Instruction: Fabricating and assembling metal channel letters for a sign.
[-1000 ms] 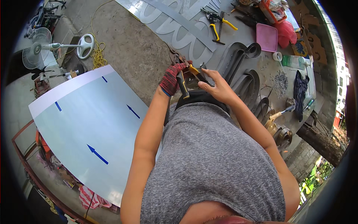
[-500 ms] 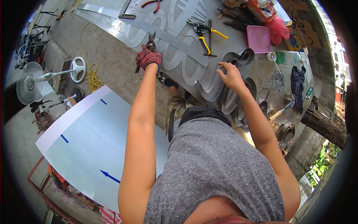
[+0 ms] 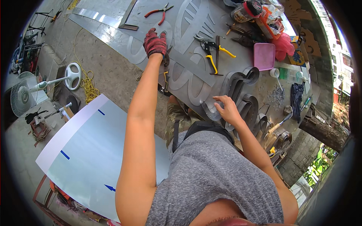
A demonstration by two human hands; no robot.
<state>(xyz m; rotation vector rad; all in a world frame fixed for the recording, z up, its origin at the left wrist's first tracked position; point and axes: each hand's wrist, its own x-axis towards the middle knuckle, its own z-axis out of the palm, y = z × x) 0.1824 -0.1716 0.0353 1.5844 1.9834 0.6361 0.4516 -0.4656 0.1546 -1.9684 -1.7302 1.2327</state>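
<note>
My gloved left hand (image 3: 154, 44) is over cut-out sheet metal, thumb apart from bent fingers, just below red-handled pliers (image 3: 162, 16). Beside and below its wrist are snips with yellow-black handles (image 3: 165, 78), partly hidden by my arm. My bare right hand (image 3: 226, 109) is open, fingers slightly bent at a curved metal piece (image 3: 208, 112); touching cannot be told. More yellow-handled cutters (image 3: 211, 60) lie on the metal-topped table, near bent strips (image 3: 245, 77).
A pink tray (image 3: 264, 56), an orange box with clutter (image 3: 269, 24), bottle (image 3: 286, 74) and scattered metal bits (image 3: 276, 94) are at right. A white fan (image 3: 24, 94), yellow cord (image 3: 88, 84) and pale sheet with arrows (image 3: 94, 150) are at left. A log (image 3: 320, 132) juts out at right.
Both hands, earlier together at the snips, have parted. My left hand has moved up over the table and off the snips it gripped; my right hand has dropped onto the curved metal's area.
</note>
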